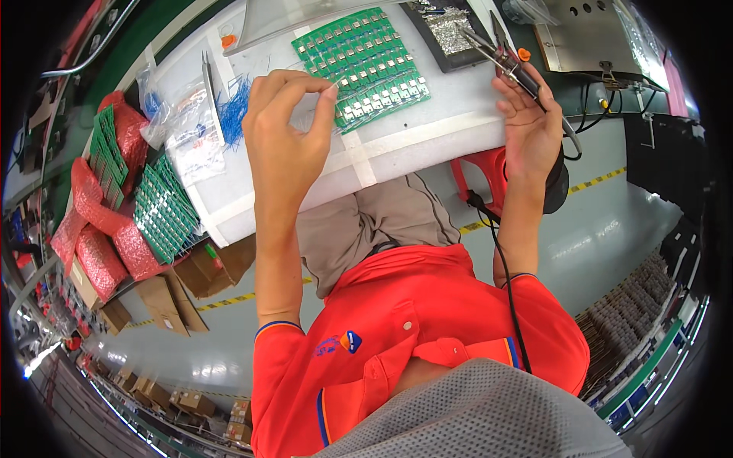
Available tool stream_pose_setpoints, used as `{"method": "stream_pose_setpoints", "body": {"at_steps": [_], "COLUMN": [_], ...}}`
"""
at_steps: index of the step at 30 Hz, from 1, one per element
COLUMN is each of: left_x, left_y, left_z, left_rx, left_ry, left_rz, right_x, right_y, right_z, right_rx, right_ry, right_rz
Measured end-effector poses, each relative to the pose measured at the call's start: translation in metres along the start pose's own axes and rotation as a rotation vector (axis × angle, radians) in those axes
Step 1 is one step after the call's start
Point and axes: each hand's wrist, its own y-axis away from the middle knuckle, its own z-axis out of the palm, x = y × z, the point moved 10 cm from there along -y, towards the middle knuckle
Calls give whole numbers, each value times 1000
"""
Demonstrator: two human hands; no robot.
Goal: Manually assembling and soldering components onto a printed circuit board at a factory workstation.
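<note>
White bench (427,133) carries a green circuit board panel (363,65) — lying flat, just beyond the left hand (286,126). Left fingers (327,95) pinch narrow on a thin wire, barely visible, over the panel's near edge. Right hand (531,122) grips a soldering iron (508,61) — tip near a dark tray (447,34).
</note>
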Motion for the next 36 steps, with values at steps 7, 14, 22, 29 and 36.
{"method": "stream_pose_setpoints", "body": {"at_steps": [7, 14, 22, 29, 36], "left_x": [0, 9, 12, 4, -5], "left_y": [12, 24, 29, 29, 28], "left_z": [-4, 4, 10, 10, 9], "left_rx": [-21, -43, -29, -11, -27], "left_ry": [50, 176, 187, 192, 264], "left_rz": [-13, -7, -3, -37, -95], "right_x": [9, 22, 55, 59, 62], "right_y": [18, 41, 41, 40, 34], "right_z": [17, 105, 128, 131, 134], "right_rx": [-25, -399, -396, -406, -396], "right_ry": [53, 191, 403, 366, 343], "right_rz": [-117, -197, -64, -88, -104]}}
